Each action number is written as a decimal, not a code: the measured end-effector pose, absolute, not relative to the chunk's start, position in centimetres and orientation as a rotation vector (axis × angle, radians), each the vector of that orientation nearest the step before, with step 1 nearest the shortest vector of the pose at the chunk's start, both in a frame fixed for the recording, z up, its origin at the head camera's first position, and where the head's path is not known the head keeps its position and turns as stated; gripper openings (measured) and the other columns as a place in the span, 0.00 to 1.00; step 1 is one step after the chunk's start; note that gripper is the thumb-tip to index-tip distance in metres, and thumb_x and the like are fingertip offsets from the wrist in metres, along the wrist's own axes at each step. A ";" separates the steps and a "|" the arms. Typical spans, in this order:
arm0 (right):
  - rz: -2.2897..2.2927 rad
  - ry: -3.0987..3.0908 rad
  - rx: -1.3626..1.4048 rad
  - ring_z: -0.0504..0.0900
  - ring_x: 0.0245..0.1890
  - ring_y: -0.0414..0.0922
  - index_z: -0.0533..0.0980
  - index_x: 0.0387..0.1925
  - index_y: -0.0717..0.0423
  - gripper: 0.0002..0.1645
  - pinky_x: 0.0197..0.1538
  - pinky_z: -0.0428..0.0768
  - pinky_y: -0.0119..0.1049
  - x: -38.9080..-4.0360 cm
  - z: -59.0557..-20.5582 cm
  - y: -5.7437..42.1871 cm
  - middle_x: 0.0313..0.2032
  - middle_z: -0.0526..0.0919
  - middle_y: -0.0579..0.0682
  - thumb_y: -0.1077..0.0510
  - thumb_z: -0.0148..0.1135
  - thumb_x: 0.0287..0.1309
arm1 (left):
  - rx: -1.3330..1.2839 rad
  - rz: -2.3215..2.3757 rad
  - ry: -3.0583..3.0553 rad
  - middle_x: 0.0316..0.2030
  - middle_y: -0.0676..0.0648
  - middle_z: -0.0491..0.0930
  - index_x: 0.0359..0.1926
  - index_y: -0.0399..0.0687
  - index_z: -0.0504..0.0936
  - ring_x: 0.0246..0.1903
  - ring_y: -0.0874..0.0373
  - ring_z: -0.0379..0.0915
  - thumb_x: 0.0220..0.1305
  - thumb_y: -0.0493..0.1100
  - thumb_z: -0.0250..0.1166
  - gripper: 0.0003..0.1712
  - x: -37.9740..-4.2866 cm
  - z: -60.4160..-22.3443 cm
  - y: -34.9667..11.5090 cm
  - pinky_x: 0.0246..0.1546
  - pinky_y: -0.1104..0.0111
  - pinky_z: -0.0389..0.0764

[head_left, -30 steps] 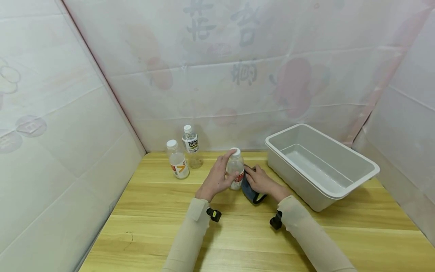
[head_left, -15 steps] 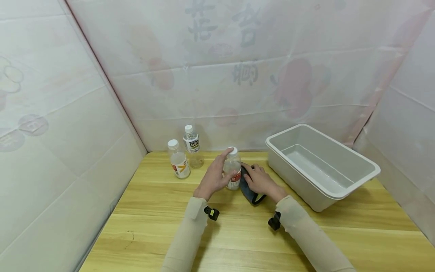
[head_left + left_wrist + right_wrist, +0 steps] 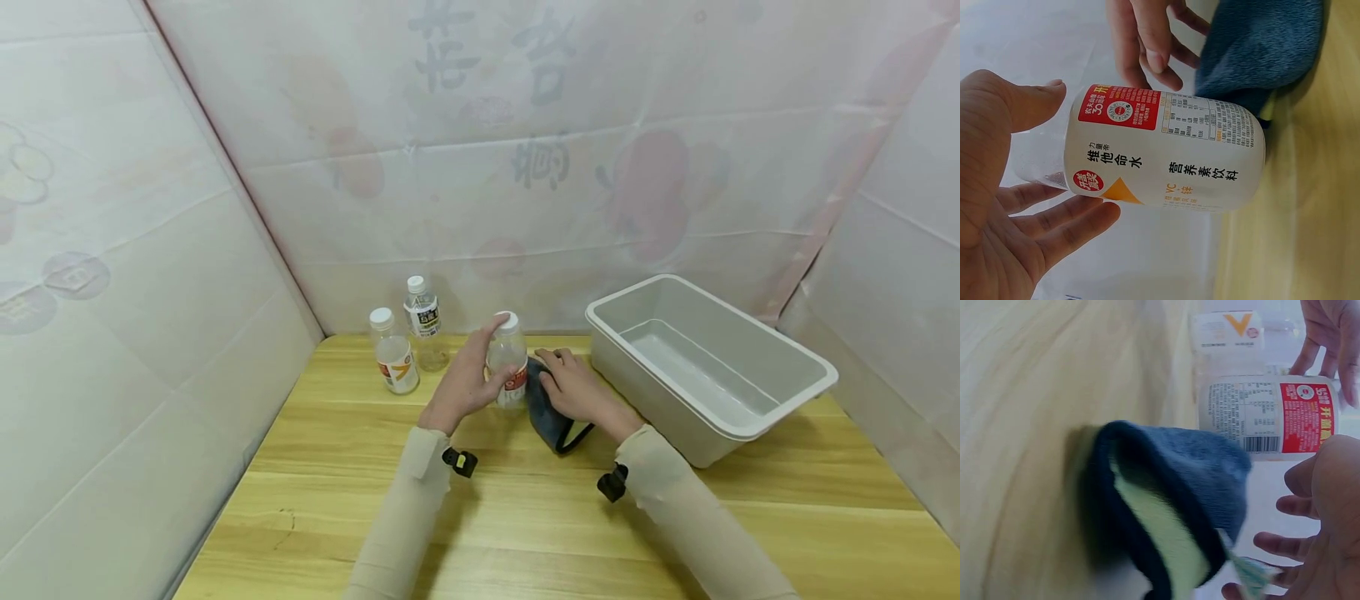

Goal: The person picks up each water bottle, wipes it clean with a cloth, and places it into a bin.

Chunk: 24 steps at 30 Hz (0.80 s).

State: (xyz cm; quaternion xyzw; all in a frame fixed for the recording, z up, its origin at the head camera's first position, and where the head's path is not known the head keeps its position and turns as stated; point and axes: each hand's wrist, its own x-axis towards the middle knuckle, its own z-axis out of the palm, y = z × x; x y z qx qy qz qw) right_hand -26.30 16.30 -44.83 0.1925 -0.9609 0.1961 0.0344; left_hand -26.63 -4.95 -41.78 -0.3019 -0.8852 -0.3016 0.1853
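Observation:
A clear bottle (image 3: 513, 379) with a white cap and a white, red and orange label stands upright on the wooden table. My left hand (image 3: 467, 379) holds it from the left, thumb and fingers spread round its upper part. In the left wrist view the label (image 3: 1160, 150) faces the camera. Right beside the bottle lies a folded dark blue cloth (image 3: 546, 408) with a light green inner side and a small tag. Over the cloth is my right hand (image 3: 573, 387); in the right wrist view its loosely bent fingers (image 3: 1282, 544) are apart from most of the cloth.
Two more capped bottles stand to the left, a short one (image 3: 395, 362) and a taller one (image 3: 426, 321) behind it. A grey plastic bin (image 3: 652, 408) takes up the right side. White printed sheets (image 3: 465, 208) wall the table at the back and sides.
The left hand and the bottle have shifted a little left and back, away from the cloth. The right hand has eased rightward, and the cloth's opening gapes wider.

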 end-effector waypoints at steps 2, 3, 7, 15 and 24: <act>0.602 -2.953 0.600 0.66 0.57 0.63 0.55 0.66 0.50 0.28 0.55 0.67 0.57 -26.1 -44.1 16.4 0.59 0.63 0.65 0.50 0.41 0.66 | -0.859 -0.848 -2.490 0.57 0.44 0.68 0.69 0.66 0.43 0.52 0.52 0.70 0.59 0.53 0.59 0.44 -26.7 -41.3 -5.0 0.46 0.58 0.75; 0.603 -2.956 0.600 0.65 0.57 0.62 0.55 0.66 0.49 0.28 0.55 0.67 0.57 -25.9 -43.8 16.5 0.59 0.63 0.64 0.50 0.40 0.66 | -0.863 -0.850 -2.489 0.57 0.44 0.67 0.69 0.66 0.43 0.52 0.52 0.70 0.59 0.53 0.59 0.44 -26.7 -41.0 -5.0 0.46 0.58 0.75; 0.597 -2.936 0.634 0.64 0.59 0.61 0.54 0.67 0.49 0.29 0.57 0.66 0.57 -25.3 -42.3 16.9 0.60 0.62 0.64 0.49 0.40 0.67 | -0.861 -0.856 -2.480 0.58 0.46 0.66 0.68 0.68 0.42 0.50 0.54 0.70 0.58 0.53 0.59 0.44 -26.8 -40.0 -5.0 0.41 0.61 0.76; 0.532 -2.873 0.655 0.65 0.58 0.60 0.53 0.67 0.51 0.30 0.55 0.67 0.56 -23.1 -39.2 18.5 0.62 0.60 0.62 0.49 0.42 0.66 | -0.893 -0.868 -2.440 0.56 0.47 0.67 0.68 0.71 0.43 0.42 0.58 0.70 0.57 0.53 0.61 0.45 -26.4 -38.6 -4.2 0.33 0.68 0.74; 0.477 -2.831 0.585 0.64 0.58 0.60 0.54 0.67 0.46 0.29 0.53 0.65 0.59 -20.7 -37.3 21.2 0.60 0.62 0.60 0.46 0.39 0.66 | -0.947 -0.863 -2.396 0.56 0.49 0.68 0.68 0.71 0.42 0.43 0.60 0.69 0.55 0.54 0.62 0.47 -26.1 -36.6 -3.1 0.30 0.73 0.74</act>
